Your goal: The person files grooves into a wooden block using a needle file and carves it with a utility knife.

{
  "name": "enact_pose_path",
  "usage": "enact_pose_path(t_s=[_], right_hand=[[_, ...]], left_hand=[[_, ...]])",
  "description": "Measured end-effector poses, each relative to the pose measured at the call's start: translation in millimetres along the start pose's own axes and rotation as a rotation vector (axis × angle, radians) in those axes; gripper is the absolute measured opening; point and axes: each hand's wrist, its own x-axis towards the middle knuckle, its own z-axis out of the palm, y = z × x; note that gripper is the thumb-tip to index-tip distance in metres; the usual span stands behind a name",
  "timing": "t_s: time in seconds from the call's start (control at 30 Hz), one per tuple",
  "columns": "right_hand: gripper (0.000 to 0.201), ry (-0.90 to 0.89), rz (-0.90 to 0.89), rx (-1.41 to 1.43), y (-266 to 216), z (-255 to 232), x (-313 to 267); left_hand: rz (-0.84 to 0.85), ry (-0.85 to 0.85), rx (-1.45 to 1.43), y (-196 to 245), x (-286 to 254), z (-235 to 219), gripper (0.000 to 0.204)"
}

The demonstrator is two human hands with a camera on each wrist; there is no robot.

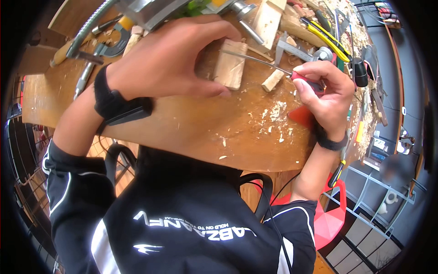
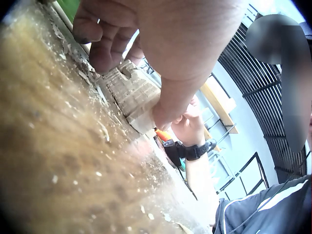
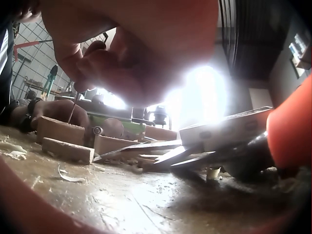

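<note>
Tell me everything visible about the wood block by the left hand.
The wood block is pale, chunky and roughly rectangular, its surface rough, with a notch near its far end. It lies on the scratched wooden table. The left hand curls round it, thumb at the near end. A red-handled tool appears to touch its top with a thin metal tip.

Two hands [image 1: 326,96]; two black wrist straps [image 1: 107,97]; one red-handled thin-shafted tool [image 1: 310,83]; wooden pieces [image 1: 230,72], at least four; one caliper [image 1: 294,50]; one yellow-handled pair of pliers [image 1: 327,40]; one micrometer [image 1: 122,36]; one workbench [image 1: 182,123]; wood shavings [image 1: 276,111], too many to count.
</note>
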Motion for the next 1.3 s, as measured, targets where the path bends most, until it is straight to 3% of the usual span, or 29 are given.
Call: enact_pose_path(t_s=[0.13,0.23,0.3,0.33,0.37,0.43,0.53,0.63,0.8,0.97,1.03,1.17,1.3], right_hand=[[0.021,0.025,0.072,-0.172,-0.7,-3.5,-0.3],[0.019,0.035,-0.078,-0.156,3.4,0.1,7.9],[0.019,-0.003,-0.050,-0.226,-7.1,-4.7,10.4],[0.019,-0.011,-0.056,-0.224,-9.7,-5.0,12.4],[0.019,-0.016,-0.059,-0.222,-12.5,-5.2,13.5],[0.016,-0.002,-0.052,-0.239,-17.0,-6.2,19.0],[0.012,-0.093,0.056,-0.278,-26.1,-8.3,24.7],[0.013,-0.157,-0.019,-0.330,-26.8,-13.8,35.9],[0.013,-0.222,0.026,-0.251,-26.8,-17.7,41.8],[0.013,-0.158,0.042,-0.150,-4.8,-11.0,31.0],[0.013,-0.205,0.098,-0.228,-10.5,-14.2,28.8],[0.011,-0.087,-0.010,-0.276,-18.0,-27.4,19.5],[0.017,-0.065,0.005,-0.394,-38.0,-40.0,-13.2]], left_hand=[[0.033,0.024,-0.012,-7.4,-0.7,0.2,0.073],[-0.063,-0.050,-0.015,12.0,4.6,-10.9,0.070],[0.069,-0.045,-0.041,16.0,2.8,-21.6,0.072],[-0.127,-0.165,-0.187,18.3,5.1,-24.8,0.075],[-0.129,-0.166,-0.187,15.5,4.0,-18.5,0.075],[-0.034,0.013,-0.070,7.3,2.0,0.5,0.070],[-0.064,-0.043,-0.046,8.1,2.4,-1.9,0.071],[0.009,0.018,-0.050,-1.7,1.5,2.1,0.072],[0.005,0.038,-0.051,-1.2,2.9,1.4,0.070],[-0.023,0.004,-0.023,2.6,5.1,-2.9,0.071],[-0.033,0.001,-0.024,1.4,4.8,-1.8,0.072],[0.012,0.015,-0.027,-1.8,4.2,-0.1,0.073],[0.024,0.029,0.002,-3.4,4.0,1.2,0.073]])
